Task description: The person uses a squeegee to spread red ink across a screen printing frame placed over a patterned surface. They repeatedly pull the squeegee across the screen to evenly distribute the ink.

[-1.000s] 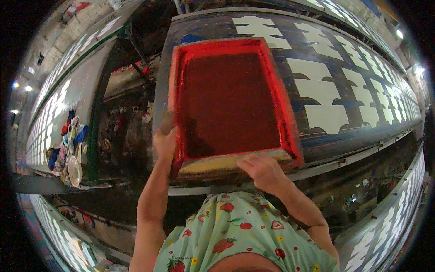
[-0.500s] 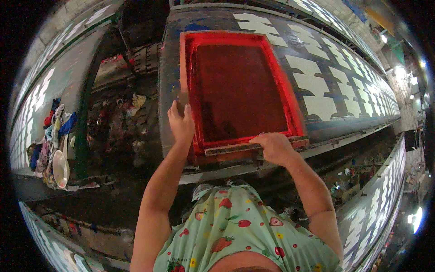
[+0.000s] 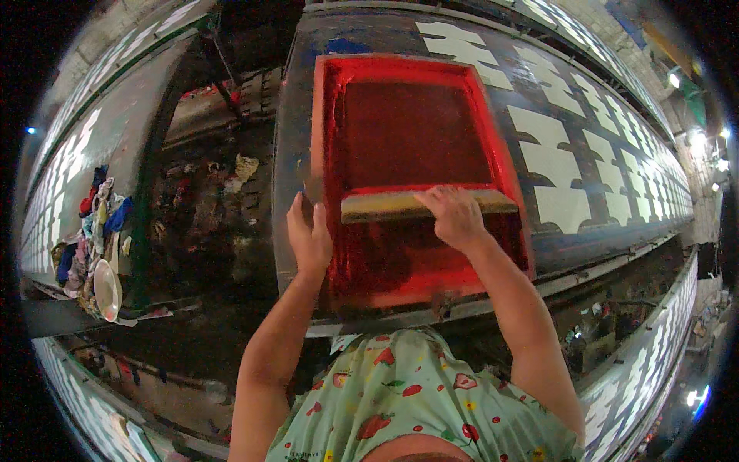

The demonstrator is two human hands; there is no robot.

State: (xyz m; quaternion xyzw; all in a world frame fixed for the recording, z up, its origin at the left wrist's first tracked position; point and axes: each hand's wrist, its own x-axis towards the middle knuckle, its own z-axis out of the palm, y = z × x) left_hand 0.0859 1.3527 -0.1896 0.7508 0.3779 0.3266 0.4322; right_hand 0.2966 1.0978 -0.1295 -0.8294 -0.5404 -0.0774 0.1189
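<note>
A red-stained screen printing frame (image 3: 318, 115) lies flat on the long dark table in front of me. Its dark mesh (image 3: 416, 131) is bordered with wet-looking red ink. Across the mesh, in the nearer half, stands a squeegee (image 3: 377, 205) with a pale wooden bar. My right hand (image 3: 459, 219) is closed over the bar, right of its middle. At the frame's left rail is my left hand (image 3: 311, 242), thumb on the inner side and fingers on the outer, straddling the rail.
Rows of pale cut pieces (image 3: 554, 173) lie on the table (image 3: 554, 242) to the right. Another long table (image 3: 146, 92) runs at left, with a heap of coloured rags (image 3: 96, 208) and a pale bowl (image 3: 108, 290) at its near end. A dark, littered aisle (image 3: 215, 200) separates the tables.
My right hand has moved the squeegee from the frame's near edge to partway up the mesh, away from me. My left hand stays at the left rail. The view has shifted slightly.
</note>
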